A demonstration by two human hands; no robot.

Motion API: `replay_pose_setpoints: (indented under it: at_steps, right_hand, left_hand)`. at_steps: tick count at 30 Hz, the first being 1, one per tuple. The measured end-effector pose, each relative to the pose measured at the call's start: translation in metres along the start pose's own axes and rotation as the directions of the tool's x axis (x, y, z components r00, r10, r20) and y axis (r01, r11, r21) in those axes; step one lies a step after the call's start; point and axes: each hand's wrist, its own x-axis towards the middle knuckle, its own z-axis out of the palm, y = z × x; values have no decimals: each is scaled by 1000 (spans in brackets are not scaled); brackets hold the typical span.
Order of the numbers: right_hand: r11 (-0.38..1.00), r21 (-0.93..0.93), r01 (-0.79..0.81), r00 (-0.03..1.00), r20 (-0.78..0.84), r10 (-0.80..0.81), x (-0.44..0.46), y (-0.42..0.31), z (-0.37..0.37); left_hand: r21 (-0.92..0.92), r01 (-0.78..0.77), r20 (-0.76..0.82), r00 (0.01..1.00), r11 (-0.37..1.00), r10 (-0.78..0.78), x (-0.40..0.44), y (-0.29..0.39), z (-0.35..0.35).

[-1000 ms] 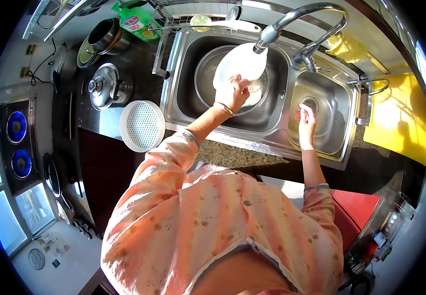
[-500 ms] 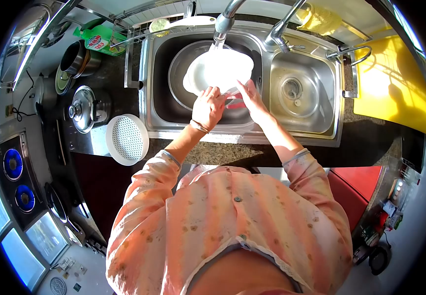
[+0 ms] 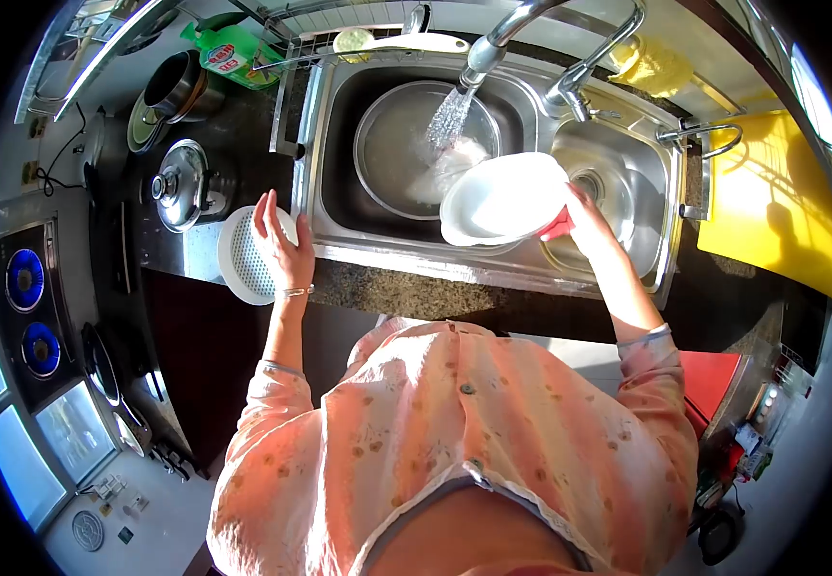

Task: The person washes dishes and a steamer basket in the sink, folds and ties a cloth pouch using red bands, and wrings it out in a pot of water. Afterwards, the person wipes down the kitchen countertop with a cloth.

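Note:
My right hand [image 3: 586, 227] grips a white bowl [image 3: 504, 197] by its right rim, holding it tilted over the divide between the two sinks. A small red patch [image 3: 557, 227] shows beside those fingers; I cannot make out what it is. Fingers outstretched, my left hand [image 3: 285, 246] is over the right side of a white perforated basket [image 3: 239, 252] on the counter; whether it touches the basket I cannot tell. Water runs from the faucet [image 3: 481, 60] into a large metal basin [image 3: 378, 144] in the left sink. Something whitish and blurred [image 3: 452, 168] lies under the stream.
A lidded steel pot [image 3: 182, 187] stands left of the sink, behind the basket. Farther back are stacked pans [image 3: 174, 88] and a green bottle [image 3: 234, 58]. A long white-handled tool [image 3: 421, 42] lies behind the sink. At right stands a yellow board [image 3: 771, 206].
The bowl has moved right and toward me, out from under the faucet, in my right hand. My left hand has left it and reached left to the perforated basket. The running water now shows.

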Motion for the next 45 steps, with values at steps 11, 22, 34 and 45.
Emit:
replay_pose_setpoints:
  at_steps: [11,22,34,45]
  right_hand:
    - [975,80,206,754,-648,-106,-14,124,-175]
    - [219,-963,-160,368,-264,-891,15,104,-138]
    - [-378,-897,231,937,309,-162,153,78,120]
    - [956,-204,212,901,-338,-272,178,86,109]
  left_hand:
    - [-379,922,401,89,-76,-912,-145,-173,-17]
    - [-500,793,388,565,349,-728,-96,-90,-28]
    - [-132,143,333,939,981,-91,68,35,126]
    - [-558,599,713,700,575,-37,44,7,195]
